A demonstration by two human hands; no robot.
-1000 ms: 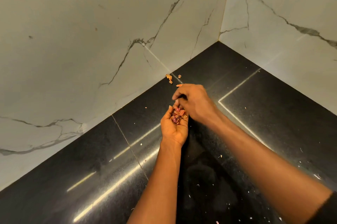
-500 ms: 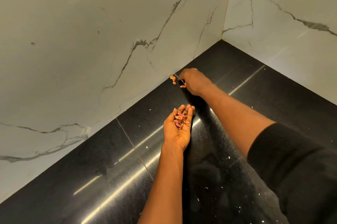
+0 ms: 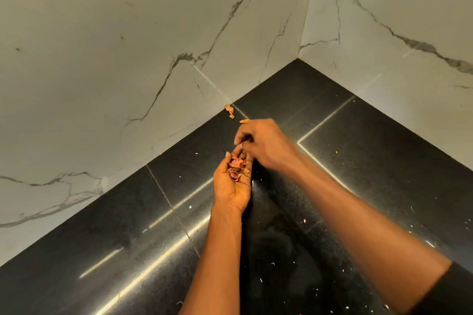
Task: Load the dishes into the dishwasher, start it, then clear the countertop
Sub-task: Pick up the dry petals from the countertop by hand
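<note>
Left hand (image 3: 231,189) cupped palm-up as container, loose fingers cradling reddish scraps (image 3: 236,170), right hand (image 3: 266,145) curled just above its fingertips, pinch contents indeterminable, stray scraps (image 3: 230,111) on black countertop (image 3: 371,161) against marble wall (image 3: 128,58).

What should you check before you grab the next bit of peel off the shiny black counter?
1. Left hand cupped palm up under the pile of pink and orange peel scraps: ok.
2. Right hand close above the left one, so a drop lands in the pile: ok.
3. Right hand emptied: cannot tell, its curled fingers hide it.
4. Orange peel flakes by the white marble wall picked up: not ok.
5. Tiny white crumbs cleared off the glossy black stone countertop: not ok.
</note>
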